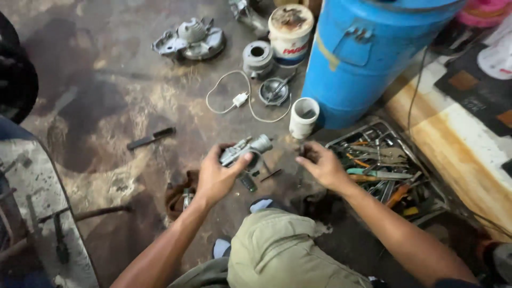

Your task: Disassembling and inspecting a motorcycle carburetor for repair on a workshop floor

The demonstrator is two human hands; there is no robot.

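The left hand (216, 178) is gripping a grey metal carburetor (244, 151) above the floor; the right hand (320, 164), at its three o'clock, is pinching something small, unidentifiable. Dismantling looks underway, engine parts (191, 40) lying at eleven o'clock.

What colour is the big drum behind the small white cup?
Bright blue drum, with a tan patch on its side; the head view shows it, beyond the cup.

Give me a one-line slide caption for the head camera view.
Left hand grips a grey metal engine part above an oily floor; right hand pinches something small beside a tool tray.
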